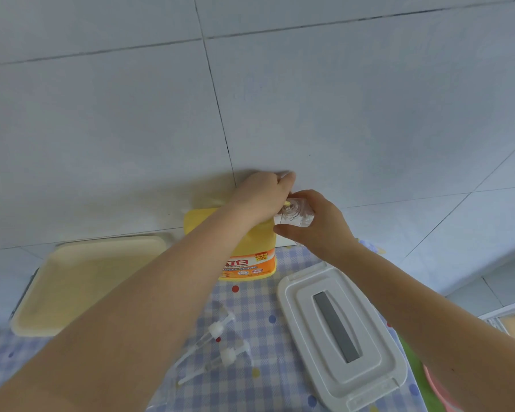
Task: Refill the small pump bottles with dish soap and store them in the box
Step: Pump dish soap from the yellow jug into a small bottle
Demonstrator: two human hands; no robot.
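Two loose white pump heads (220,343) lie on the checked cloth (259,322) while her right hand (315,224) grips a small clear plastic bottle (295,215) and her left hand (262,194) clasps the big yellow dish-soap jug's (250,254) top.

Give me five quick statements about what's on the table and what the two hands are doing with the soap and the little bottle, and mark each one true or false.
1. The right hand holds a small clear bottle. True.
2. The left hand rests flat on the tablecloth. False: it is up at the top of the yellow dish soap jug, right by the small bottle's mouth.
3. Two pump heads lie loose on the checked tablecloth. True.
4. The white lid lies to the left of the jug. False: it lies to the right, nearer the person.
5. A cream tray sits to the left of the jug. True.
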